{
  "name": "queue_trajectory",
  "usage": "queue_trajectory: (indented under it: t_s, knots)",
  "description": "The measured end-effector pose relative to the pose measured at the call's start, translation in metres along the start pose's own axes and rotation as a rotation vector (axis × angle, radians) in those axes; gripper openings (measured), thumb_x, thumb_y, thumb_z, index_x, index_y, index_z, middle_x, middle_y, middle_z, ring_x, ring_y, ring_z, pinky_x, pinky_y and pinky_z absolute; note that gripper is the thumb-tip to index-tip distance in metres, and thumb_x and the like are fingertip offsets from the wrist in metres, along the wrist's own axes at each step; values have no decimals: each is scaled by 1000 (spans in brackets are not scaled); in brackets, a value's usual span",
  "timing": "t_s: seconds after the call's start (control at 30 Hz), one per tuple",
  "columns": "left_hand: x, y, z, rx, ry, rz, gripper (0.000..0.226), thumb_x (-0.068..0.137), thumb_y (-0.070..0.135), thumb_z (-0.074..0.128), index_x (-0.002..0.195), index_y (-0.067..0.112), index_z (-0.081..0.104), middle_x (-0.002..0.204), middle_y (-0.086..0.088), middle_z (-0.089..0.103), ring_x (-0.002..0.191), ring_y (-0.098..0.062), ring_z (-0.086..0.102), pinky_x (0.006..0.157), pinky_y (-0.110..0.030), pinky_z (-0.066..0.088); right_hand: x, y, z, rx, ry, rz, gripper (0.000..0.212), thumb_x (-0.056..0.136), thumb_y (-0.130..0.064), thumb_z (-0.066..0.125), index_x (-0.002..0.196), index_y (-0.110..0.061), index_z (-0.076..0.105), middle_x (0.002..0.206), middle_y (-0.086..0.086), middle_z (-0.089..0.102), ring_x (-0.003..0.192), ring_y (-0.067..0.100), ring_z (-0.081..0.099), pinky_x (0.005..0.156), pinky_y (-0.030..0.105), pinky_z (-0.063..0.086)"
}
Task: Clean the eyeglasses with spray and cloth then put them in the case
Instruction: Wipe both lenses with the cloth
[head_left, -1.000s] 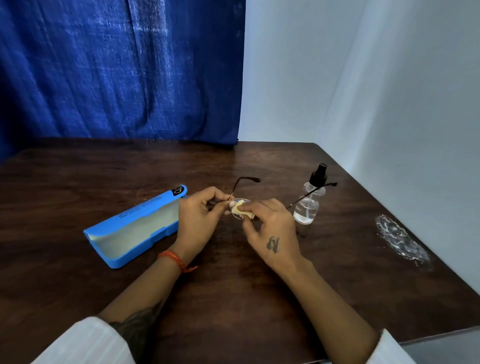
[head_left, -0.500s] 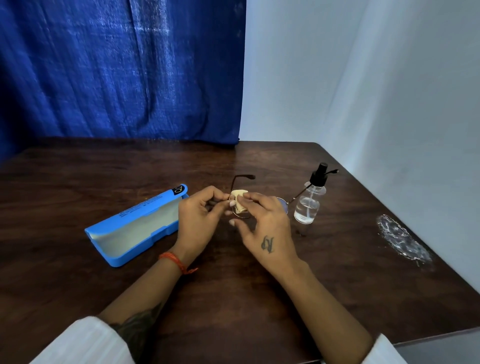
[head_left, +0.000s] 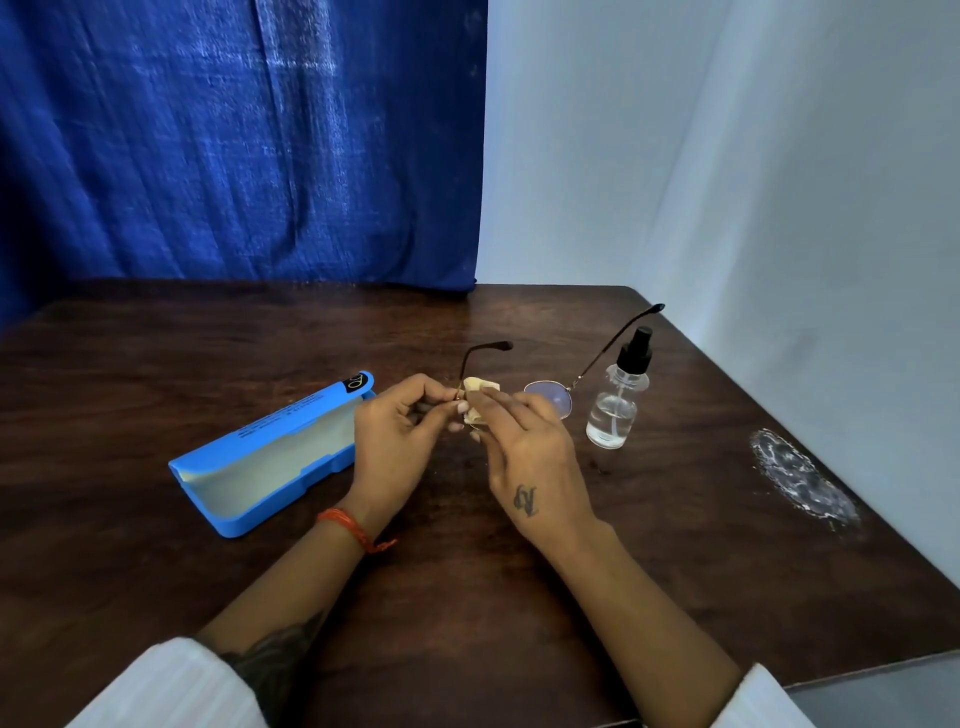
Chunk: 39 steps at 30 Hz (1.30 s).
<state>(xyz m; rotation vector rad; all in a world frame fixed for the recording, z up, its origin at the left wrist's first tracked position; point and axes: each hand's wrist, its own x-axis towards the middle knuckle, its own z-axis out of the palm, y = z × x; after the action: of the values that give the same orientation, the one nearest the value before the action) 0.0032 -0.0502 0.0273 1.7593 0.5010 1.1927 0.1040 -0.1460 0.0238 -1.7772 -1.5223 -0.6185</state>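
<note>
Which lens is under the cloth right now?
The lens on the person's left, by the left hand: the cream cloth under the right hand covers it. The other lens, nearer the spray bottle, is bare.

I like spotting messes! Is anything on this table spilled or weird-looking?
Yes. A whitish, shiny patch sits on the dark table near its right edge, right of the spray bottle. It looks like a dried spill or scuffed finish; I cannot tell which. The bottle stands upright.

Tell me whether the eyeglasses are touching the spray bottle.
Cannot tell. In the head view the eyeglasses have their right temple arm crossing the spray bottle near its black cap; one view cannot separate overlap from contact.
</note>
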Motion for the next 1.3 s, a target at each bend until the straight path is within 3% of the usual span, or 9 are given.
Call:
queue_trajectory:
  t_s: [0.17,0.3,0.43,0.57,0.8,0.93,1.1,1.2,1.3]
  knots:
    - [-1,4,2,-42,23,32,16,74,-4,68,78,12,67,87,-5,65,67,-10,66,61,-18,55,1,5,-6,80,124,-40,19,67,8,70,82,-3,72,82,8,71,80,24,63,81,22,46]
    - [0,7,0,24,21,73,22,74,-2,69,80,19,68,82,-3,65,65,-9,66,62,-13,52,0,5,-5,29,131,-19,12,64,1,76,70,-4,66,73,7,66,70,23,60,70,26,46]
    - [-1,10,0,17,21,48,26,75,-2,68,80,23,67,81,-6,68,66,-9,66,63,-13,52,0,3,-6,24,141,-26,20,67,6,73,83,-1,65,91,12,68,88,19,56,85,21,42]
    - [0,7,-1,-11,35,21,26,77,0,67,80,25,67,83,-9,70,67,-12,67,64,-17,53,1,0,-5,111,129,-63,29,73,6,68,99,-5,66,91,6,70,88,15,57,81,22,46]
    - [1,4,-1,-38,47,-11,23,77,0,67,79,23,67,84,-12,70,68,-15,68,64,-19,55,2,12,-14,195,140,-95,26,64,13,56,75,-4,72,81,5,72,79,20,65,75,27,52]
    - [1,1,1,-36,41,-23,23,77,-2,68,80,20,67,84,-16,69,66,-13,69,63,-18,54,2,12,-12,136,196,-31,33,70,3,44,84,-3,73,85,6,72,82,21,65,78,26,51]
    - [1,0,3,1,57,13,18,77,-1,68,82,16,67,85,-16,68,66,-11,68,61,-15,53,3,0,-5,135,109,-3,35,67,14,57,93,-4,72,93,5,72,88,18,62,87,15,41]
    - [1,0,0,22,89,27,16,77,0,68,81,16,66,84,-15,68,65,-10,67,61,-14,52,3,1,-10,200,104,-19,36,63,15,54,86,-5,73,85,2,72,83,18,63,80,17,47]
    - [2,1,0,66,97,62,16,77,-2,67,81,13,66,82,-15,68,66,-10,67,60,-12,51,2,4,-13,179,140,-38,33,67,5,44,80,-5,73,82,2,73,81,18,61,76,24,50]
